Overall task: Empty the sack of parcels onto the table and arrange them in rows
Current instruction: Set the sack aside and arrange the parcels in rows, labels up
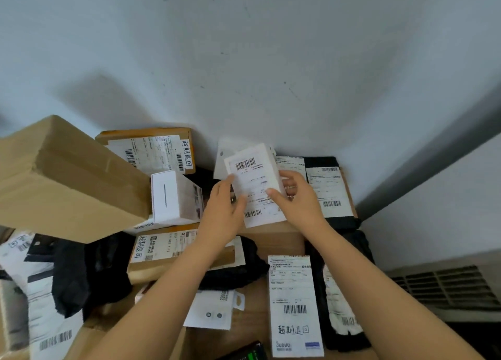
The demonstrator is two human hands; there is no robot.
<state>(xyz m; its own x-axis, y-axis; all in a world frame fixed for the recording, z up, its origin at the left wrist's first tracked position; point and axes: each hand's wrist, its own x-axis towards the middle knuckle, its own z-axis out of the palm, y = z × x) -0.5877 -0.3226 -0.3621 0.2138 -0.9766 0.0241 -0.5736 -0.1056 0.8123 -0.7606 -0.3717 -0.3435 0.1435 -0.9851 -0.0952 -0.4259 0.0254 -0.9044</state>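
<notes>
both hands hold one white rectangular parcel with a barcoded label [254, 181], raised and tilted above the back of the brown wooden table [273, 240], near the wall. my left hand [225, 210] grips its left edge, fingers close together along the side and thumb on the label. my right hand [296, 197] clamps the right edge, thumb pressed on the face, fingers curled behind. a black bag parcel with a white label [329, 189] lies just beside it on the right. a small white carton [173, 197] stands to the left, touching a large brown cardboard box [67, 181]. a long white labelled parcel [294, 302] lies in the foreground. other parcels lie heaped at the left, not in rows
</notes>
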